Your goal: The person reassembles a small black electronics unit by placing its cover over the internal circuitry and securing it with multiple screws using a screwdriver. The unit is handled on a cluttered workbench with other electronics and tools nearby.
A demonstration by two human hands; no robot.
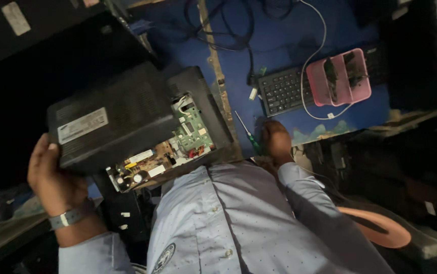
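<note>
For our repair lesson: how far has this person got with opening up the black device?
Done: the rear cover is off the device, baring the circuit boards. In hand: the left hand holds that cover up at its corner, while the right hand rests on the screwdriver on the blue bench. Left: the boards sit untouched in place.

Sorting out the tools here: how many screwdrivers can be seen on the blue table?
1. A single screwdriver with a green handle lies on the blue table, beside the right hand, left of the black keyboard. Others may be hidden in the pink tray.
</note>
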